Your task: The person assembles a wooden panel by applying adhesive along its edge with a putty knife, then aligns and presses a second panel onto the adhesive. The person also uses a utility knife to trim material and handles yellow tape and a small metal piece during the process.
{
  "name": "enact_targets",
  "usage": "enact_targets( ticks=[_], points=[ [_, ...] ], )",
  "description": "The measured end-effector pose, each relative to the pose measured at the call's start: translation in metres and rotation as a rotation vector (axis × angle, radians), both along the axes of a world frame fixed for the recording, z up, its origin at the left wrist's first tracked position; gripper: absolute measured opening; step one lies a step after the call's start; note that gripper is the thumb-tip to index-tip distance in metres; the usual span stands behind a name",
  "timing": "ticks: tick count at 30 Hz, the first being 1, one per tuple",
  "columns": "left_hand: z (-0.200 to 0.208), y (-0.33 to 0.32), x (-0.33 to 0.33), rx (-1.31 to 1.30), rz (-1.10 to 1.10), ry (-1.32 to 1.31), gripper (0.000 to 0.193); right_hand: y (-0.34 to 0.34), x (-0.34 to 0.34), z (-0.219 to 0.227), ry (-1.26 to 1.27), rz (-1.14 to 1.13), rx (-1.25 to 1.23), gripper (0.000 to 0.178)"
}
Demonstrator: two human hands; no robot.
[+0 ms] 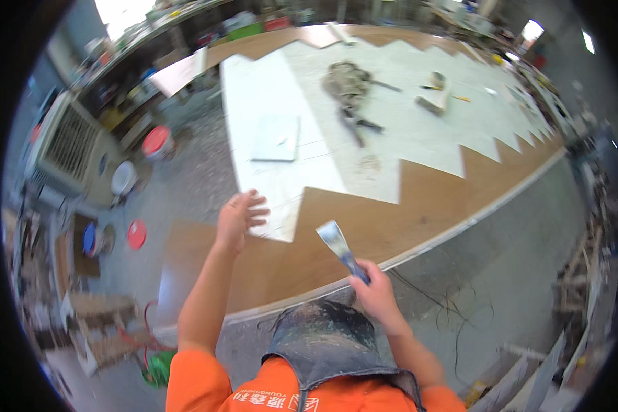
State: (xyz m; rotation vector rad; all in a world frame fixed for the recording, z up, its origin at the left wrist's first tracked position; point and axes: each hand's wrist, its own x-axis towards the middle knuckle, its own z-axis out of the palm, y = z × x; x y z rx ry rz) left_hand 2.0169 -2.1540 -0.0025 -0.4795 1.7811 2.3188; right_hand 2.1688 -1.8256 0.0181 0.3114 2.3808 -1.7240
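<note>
1. Holding a putty knife [338,246] by its blue handle, the right hand [374,292] is closed round the grip, blade raised and angled up and to the left, clear of the surface.
2. Left hand [239,218] lies flat with fingers spread, holding nothing, resting at the near edge of the white-coated area [336,137] of the long brown board [419,213].
3. Step in hand, by judgement: spreading white filler over the board. The coated area ends in a zigzag border; the near strip and the far edge show bare brown.
4. Next move, by judgement, calls for lowering the blade to the uncoated brown just right of the left hand and keeping it at a shallow angle so the coat joins the white edge without ridges.
5. A flat white board [277,137], a clump of rags or tools [349,86] and a small block [435,99] lie well apart on the coated surface farther up.
6. Hard to make out: whether the blade carries any filler; motion blur softens both hands. What the dark clump consists of cannot be told.
7. Cut off: the board's far end bends into the rim. Pails [156,143] stand on the floor at left, contents unseen.
</note>
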Motion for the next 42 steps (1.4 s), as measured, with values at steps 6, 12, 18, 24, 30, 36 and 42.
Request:
enact_targets(
  ticks=[6,12,18,24,30,36,42],
  points=[
    [0.026,0.019,0.191,-1.007,-0.206,0.134,0.044,-0.086,-0.165,-0.037,-0.131,0.262,-0.295,0.053],
    [0.006,0.021,0.261,-1.491,-0.171,0.175,0.046,-0.110,-0.165,-0.020,-0.120,0.583,-0.027,0.067],
    [0.010,0.032,0.247,-1.397,-0.295,0.110,0.042,0.010,-0.110,0.000,-0.189,0.611,-0.130,0.050],
    [0.014,0.016,0.234,-1.340,-0.334,0.251,0.031,0.134,-0.072,0.030,-0.110,0.159,-0.011,0.040],
    [0.026,0.016,0.231,-1.329,-0.453,0.225,0.020,0.207,-0.002,-0.001,-0.232,-0.237,-0.252,0.034],
    [0.006,0.019,0.249,-1.481,-0.390,0.525,0.015,0.181,0.045,-0.052,-0.502,-0.327,-0.543,0.030],
    [-0.014,0.035,0.266,-1.575,-0.283,0.579,0.017,0.139,0.023,-0.066,-0.539,-0.273,-0.803,0.030]
  ],
)
